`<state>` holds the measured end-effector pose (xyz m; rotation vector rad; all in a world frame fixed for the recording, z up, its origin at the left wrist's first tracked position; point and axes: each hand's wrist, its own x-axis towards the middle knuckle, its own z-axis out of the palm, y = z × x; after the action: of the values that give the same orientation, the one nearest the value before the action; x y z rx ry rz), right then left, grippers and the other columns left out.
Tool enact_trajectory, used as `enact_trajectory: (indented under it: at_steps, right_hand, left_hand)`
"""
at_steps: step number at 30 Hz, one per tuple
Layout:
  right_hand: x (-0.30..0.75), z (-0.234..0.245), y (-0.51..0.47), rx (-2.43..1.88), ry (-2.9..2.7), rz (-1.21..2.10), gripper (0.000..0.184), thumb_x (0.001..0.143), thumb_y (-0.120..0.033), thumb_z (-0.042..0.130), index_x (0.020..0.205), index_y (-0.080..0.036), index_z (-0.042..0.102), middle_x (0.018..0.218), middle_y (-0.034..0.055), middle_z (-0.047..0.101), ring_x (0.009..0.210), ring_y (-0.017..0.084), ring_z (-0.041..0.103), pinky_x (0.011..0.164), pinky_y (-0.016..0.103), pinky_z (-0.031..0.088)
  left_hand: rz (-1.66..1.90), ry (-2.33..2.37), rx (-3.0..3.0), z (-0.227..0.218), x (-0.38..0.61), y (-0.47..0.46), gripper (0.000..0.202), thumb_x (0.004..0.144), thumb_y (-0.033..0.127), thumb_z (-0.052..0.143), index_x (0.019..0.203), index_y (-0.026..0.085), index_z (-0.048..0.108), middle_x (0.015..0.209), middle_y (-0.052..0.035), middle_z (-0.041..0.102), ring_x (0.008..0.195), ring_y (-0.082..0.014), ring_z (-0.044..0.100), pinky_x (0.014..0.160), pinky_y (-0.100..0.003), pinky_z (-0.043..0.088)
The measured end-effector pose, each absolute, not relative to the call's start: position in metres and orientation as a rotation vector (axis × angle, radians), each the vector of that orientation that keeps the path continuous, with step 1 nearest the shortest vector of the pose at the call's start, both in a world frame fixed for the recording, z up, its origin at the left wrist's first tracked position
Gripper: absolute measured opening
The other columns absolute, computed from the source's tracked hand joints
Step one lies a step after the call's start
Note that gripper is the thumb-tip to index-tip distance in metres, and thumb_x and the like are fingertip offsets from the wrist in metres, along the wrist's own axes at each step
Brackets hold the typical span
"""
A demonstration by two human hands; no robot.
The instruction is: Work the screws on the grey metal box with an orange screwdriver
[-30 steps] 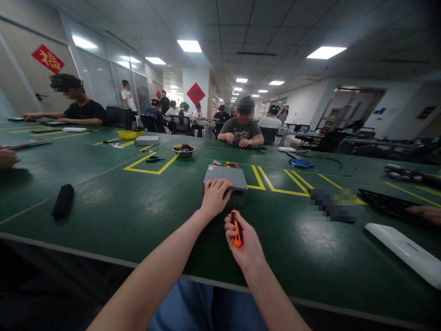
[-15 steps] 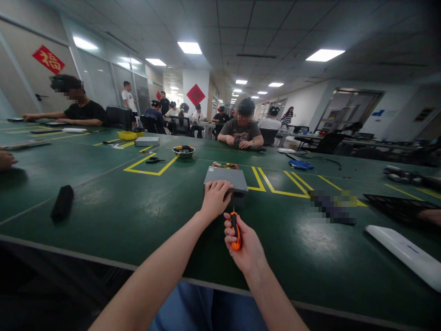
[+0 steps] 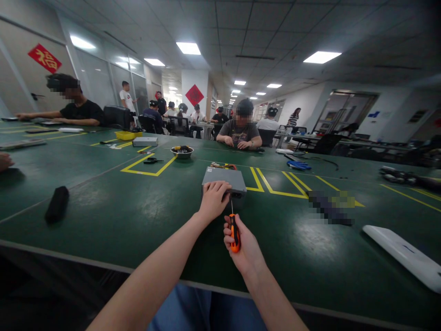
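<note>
while the left hand point(image 3: 214, 200) rests unclenched over the near edge of the grey box point(image 3: 225, 177), fingers on its top, the right hand point(image 3: 246, 248) grasps the orange-and-black handle of a screwdriver point(image 3: 234, 235). its shaft points at the box's near face; whether the tip touches, i cannot tell. the box sits on the green table point(image 3: 155, 234), wires point(image 3: 223, 166) at its far side, a bowl point(image 3: 182, 156) beyond, to the left.

Grey metal box point(image 3: 225, 175): flat on the green table point(image 3: 151, 243), wires point(image 3: 224, 166) behind.
Screwdriver point(image 3: 234, 235): orange-and-black, shaft toward the box; contact hard to judge from here.
</note>
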<state>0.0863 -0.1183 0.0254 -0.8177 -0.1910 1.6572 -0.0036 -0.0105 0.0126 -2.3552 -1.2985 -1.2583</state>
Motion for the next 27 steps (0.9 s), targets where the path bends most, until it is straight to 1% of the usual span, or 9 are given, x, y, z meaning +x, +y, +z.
enact_trajectory:
  at_steps: [2,4,7,9,11,15,21,24,27]
  right_hand:
    - [0.0860,0.0256,-0.1179,-0.812,-0.183,1.617,0.013,0.088,-0.015,0.048,0.076,-0.011,0.053,0.060,-0.0014,0.050,0.042,0.003,0.044,0.030,0.008,0.031]
    - [0.0869,0.0258,-0.1177,-0.787,-0.152,1.650,0.016,0.089,-0.014,0.046,0.074,-0.011,0.052,0.059,-0.0020,0.049,0.041,0.001,0.043,0.030,0.007,0.030]
    - [0.0885,0.0251,-0.1177,-0.734,-0.150,1.744,0.026,0.093,-0.022,0.038,0.078,-0.009,0.055,0.056,-0.0021,0.047,0.039,0.002,0.041,0.031,0.008,0.033]
    - [0.0882,0.0241,-0.1175,-0.734,-0.187,1.743,0.029,0.094,-0.025,0.035,0.082,-0.009,0.056,0.056,-0.0016,0.048,0.038,0.002,0.040,0.031,0.010,0.033]
    - [0.0867,0.0233,-0.1168,-0.768,-0.196,1.707,0.028,0.093,-0.024,0.037,0.078,-0.010,0.056,0.056,-0.0010,0.049,0.037,0.002,0.039,0.029,0.010,0.030]
    - [0.0850,0.0223,-0.1157,-0.792,-0.181,1.630,0.022,0.089,-0.017,0.046,0.069,-0.012,0.053,0.056,-0.0014,0.049,0.037,0.001,0.039,0.029,0.009,0.027]
    - [0.0857,0.0218,-0.1165,-0.797,-0.254,1.694,0.028,0.093,-0.024,0.038,0.080,-0.009,0.059,0.055,-0.0015,0.049,0.037,0.002,0.042,0.030,0.010,0.031]
    - [0.0857,0.0203,-0.1167,-0.856,-0.301,1.608,0.023,0.090,-0.022,0.041,0.079,-0.011,0.058,0.055,-0.0019,0.050,0.036,0.003,0.041,0.029,0.010,0.028]
    - [0.0925,0.0163,-0.1167,-0.910,-0.373,1.508,0.014,0.083,-0.020,0.051,0.072,-0.014,0.054,0.054,-0.0027,0.051,0.036,0.004,0.041,0.028,0.011,0.027]
  left_hand:
    - [-1.256,-1.295,-2.357,0.0125,-0.0036,-0.0105,0.021,0.081,0.020,0.051,0.101,0.026,0.055,0.112,-0.0005,0.059,0.107,-0.0185,0.049,0.093,-0.037,0.029]
    - [-1.251,-1.298,-2.356,0.0120,-0.0037,-0.0102,0.021,0.081,0.020,0.051,0.101,0.026,0.055,0.112,-0.0010,0.059,0.107,-0.0184,0.049,0.092,-0.037,0.029]
    - [-1.245,-1.300,-2.354,0.0111,-0.0037,-0.0093,0.021,0.081,0.020,0.051,0.101,0.026,0.055,0.113,-0.0012,0.059,0.107,-0.0185,0.049,0.093,-0.037,0.029]
    - [-1.244,-1.299,-2.352,0.0107,-0.0037,-0.0086,0.022,0.081,0.020,0.051,0.101,0.026,0.055,0.113,-0.0010,0.058,0.107,-0.0186,0.049,0.093,-0.037,0.029]
    - [-1.246,-1.298,-2.350,0.0105,-0.0037,-0.0081,0.022,0.081,0.020,0.051,0.101,0.026,0.055,0.113,-0.0008,0.058,0.107,-0.0187,0.049,0.093,-0.037,0.028]
    - [-1.238,-1.300,-2.356,0.0109,-0.0036,-0.0085,0.021,0.082,0.021,0.051,0.102,0.026,0.055,0.113,-0.0007,0.059,0.108,-0.0186,0.048,0.093,-0.037,0.028]
    - [-1.235,-1.297,-2.354,0.0121,-0.0038,-0.0100,0.021,0.082,0.021,0.050,0.101,0.026,0.055,0.113,-0.0012,0.058,0.106,-0.0187,0.049,0.093,-0.037,0.028]
    - [-1.231,-1.297,-2.350,0.0121,-0.0040,-0.0100,0.021,0.082,0.022,0.050,0.102,0.026,0.055,0.113,-0.0008,0.058,0.106,-0.0187,0.049,0.093,-0.037,0.028]
    - [-1.221,-1.298,-2.355,0.0119,-0.0043,-0.0098,0.022,0.082,0.022,0.050,0.103,0.026,0.054,0.113,-0.0009,0.058,0.107,-0.0187,0.048,0.093,-0.037,0.028]
